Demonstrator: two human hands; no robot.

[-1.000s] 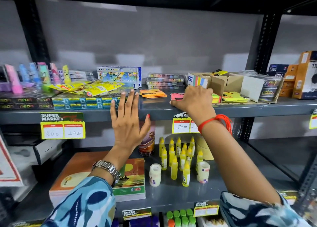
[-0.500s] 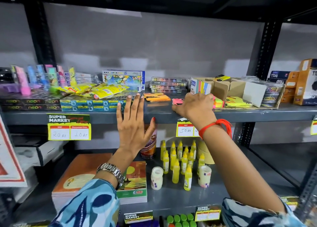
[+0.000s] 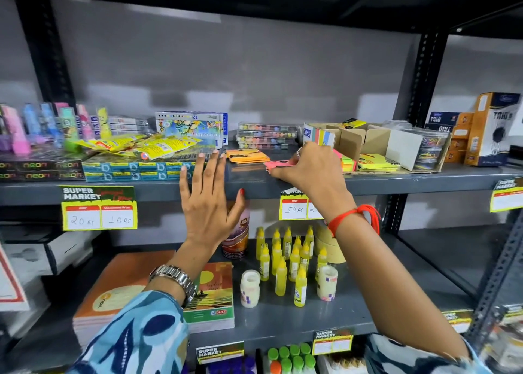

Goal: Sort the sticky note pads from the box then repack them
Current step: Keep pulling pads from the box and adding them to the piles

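Observation:
On the upper shelf (image 3: pixel 254 185) stands an open brown cardboard box (image 3: pixel 365 140) with its flaps spread. Orange sticky note pads (image 3: pixel 247 156) lie left of it. My right hand (image 3: pixel 310 165) grips a pink sticky note pad (image 3: pixel 278 164) at the shelf's front, just left of the box. Behind that hand lies a green and pink pad stack (image 3: pixel 348 162), and yellow pads (image 3: pixel 377 161) rest on the box's flattened side. My left hand (image 3: pixel 209 204) is flat and open, fingers spread against the shelf's front edge, holding nothing.
Yellow packets (image 3: pixel 141 145), a crayon box (image 3: pixel 192 127) and neon boxes (image 3: pixel 39 170) fill the shelf's left. Clear cases (image 3: pixel 267 136) stand behind the orange pads. Orange cartons (image 3: pixel 492 130) sit at the right. Below are glue bottles (image 3: pixel 288 257), notebooks (image 3: pixel 119 291) and tape rolls (image 3: pixel 327 283).
My right hand has drawn back from the box toward the shelf's front with the pink pad in its fingers. My left hand stays spread on the shelf edge. The camera moved slightly closer.

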